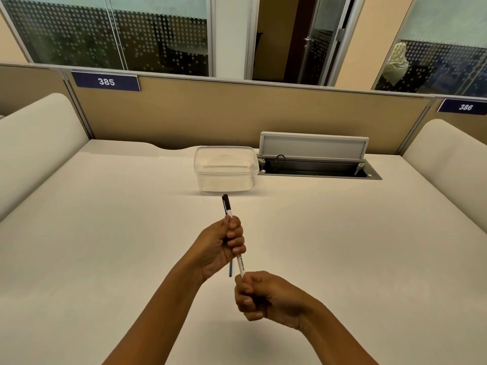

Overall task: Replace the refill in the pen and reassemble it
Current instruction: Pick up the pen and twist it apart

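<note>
A white pen (240, 264) with black print and a black cap at its far end is held above the white desk (105, 233). My left hand (224, 246) is closed around the pen's upper half, just below the cap. My right hand (261, 296) is closed around the pen's near end, which is hidden in the fist. A thin dark blue refill (230, 270) pokes out below my left hand, beside the pen; its upper part is hidden by the fingers.
A clear plastic box (226, 168) stands on the desk beyond the pen. To its right is an open cable hatch (316, 167) with a raised lid. A tan partition closes the back, and padded dividers flank both sides.
</note>
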